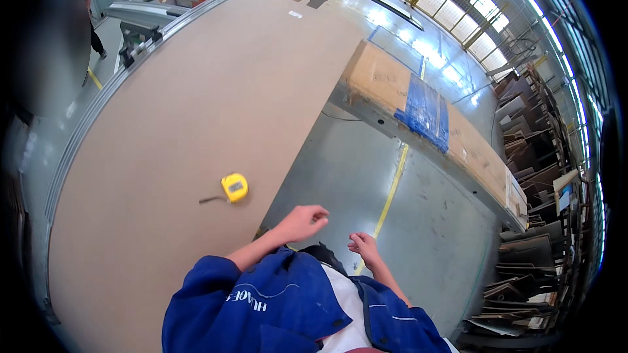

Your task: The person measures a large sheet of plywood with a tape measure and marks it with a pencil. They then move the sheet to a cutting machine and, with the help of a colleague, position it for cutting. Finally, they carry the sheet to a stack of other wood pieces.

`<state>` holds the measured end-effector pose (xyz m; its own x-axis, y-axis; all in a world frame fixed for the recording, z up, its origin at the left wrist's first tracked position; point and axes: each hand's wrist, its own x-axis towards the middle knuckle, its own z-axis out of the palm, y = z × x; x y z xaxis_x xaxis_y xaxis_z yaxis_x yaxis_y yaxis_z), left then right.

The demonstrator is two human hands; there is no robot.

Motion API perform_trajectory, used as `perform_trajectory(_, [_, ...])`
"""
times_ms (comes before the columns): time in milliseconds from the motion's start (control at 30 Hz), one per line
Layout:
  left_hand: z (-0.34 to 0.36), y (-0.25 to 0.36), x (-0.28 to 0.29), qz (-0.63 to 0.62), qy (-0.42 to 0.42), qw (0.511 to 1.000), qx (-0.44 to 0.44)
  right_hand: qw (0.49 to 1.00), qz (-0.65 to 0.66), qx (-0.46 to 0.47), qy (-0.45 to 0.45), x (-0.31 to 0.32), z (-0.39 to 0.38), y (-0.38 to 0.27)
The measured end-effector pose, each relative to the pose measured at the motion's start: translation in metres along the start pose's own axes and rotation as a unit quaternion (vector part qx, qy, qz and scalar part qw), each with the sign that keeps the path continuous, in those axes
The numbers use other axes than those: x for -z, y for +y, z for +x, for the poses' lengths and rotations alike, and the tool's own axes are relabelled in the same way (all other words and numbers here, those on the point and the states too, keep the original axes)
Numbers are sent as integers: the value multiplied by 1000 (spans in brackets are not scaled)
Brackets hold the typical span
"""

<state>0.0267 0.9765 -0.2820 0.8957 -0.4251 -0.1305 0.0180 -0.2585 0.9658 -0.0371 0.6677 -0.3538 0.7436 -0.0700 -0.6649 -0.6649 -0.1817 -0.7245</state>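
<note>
A yellow tape measure (pixel 234 187) with a dark strap lies on the large beige board (pixel 150 131), near its right edge. My left hand (pixel 302 223) is just past that board edge, below and right of the tape measure, fingers loosely bent and apart, holding nothing visible. My right hand (pixel 364 246) is over the grey floor (pixel 333 170), fingers curled in; I cannot make out whether anything small is in them.
A long beam topped with cardboard (pixel 379 75) and blue film crosses to the right. A metal rail (pixel 134 62) borders the board's left side. Upright panels (pixel 530 248) are racked at right. Part of a person's dark leg (pixel 98 42) shows at upper left.
</note>
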Motion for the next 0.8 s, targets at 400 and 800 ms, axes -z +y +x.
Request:
perform_trajectory(400, [181,-14,54,-110,-4,976,189,948,-91,302,-39,73,361,-320])
perform_trajectory(800, [320,-16,21,-683,570,445,107,831,-351,431,25,116,717,-606])
